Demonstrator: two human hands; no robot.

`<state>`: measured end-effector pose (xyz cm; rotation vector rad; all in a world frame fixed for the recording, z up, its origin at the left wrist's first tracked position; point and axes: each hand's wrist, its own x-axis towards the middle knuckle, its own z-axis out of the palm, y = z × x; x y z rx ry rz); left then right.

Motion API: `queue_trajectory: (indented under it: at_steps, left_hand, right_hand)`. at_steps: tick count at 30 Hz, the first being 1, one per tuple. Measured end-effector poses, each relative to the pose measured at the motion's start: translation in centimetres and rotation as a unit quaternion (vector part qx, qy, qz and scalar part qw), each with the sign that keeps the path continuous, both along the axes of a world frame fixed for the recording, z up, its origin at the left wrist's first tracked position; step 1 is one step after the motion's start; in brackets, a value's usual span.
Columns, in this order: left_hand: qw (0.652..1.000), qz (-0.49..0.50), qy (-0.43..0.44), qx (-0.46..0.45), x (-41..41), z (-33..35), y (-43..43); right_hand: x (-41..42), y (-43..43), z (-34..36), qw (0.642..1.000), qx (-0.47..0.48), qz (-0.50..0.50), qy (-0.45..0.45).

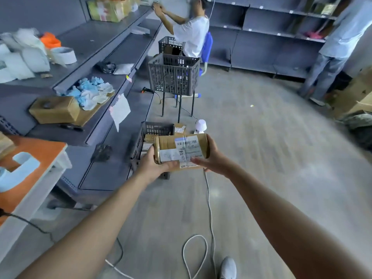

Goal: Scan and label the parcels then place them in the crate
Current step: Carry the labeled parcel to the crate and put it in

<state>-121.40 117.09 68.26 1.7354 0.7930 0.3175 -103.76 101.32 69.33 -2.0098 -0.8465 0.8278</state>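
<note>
Grey wood-grain floor (261, 158) runs beside matte grey metal shelving (112, 63). The left hand (153, 165) curls round the left end of a rectangular brown cardboard parcel (181, 151), glossy with tape and white barcode labels. The right hand (211, 160) grips its right end. The parcel is held in the air near a dark lattice-walled plastic crate (155, 128) on the floor.

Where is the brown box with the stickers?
In the middle of the head view, the parcel is held between the left hand and right hand, close by the dark crate on the floor.
</note>
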Motion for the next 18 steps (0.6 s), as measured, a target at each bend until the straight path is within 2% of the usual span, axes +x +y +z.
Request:
queue_trajectory:
  at_steps: [10, 18]
  left_hand:
    - [1.000, 0.012, 0.012, 0.017, 21.5, 1.1, -11.4]
    - [1.000, 0.021, -0.004, 0.019, 30.1, 1.3, -10.6]
  right_hand:
    - [21.5, -10.8, 0.7, 1.000, 0.010, -0.001, -0.001]
    - [31.2, -8.5, 0.1, 0.999, 0.012, 0.032, -0.001]
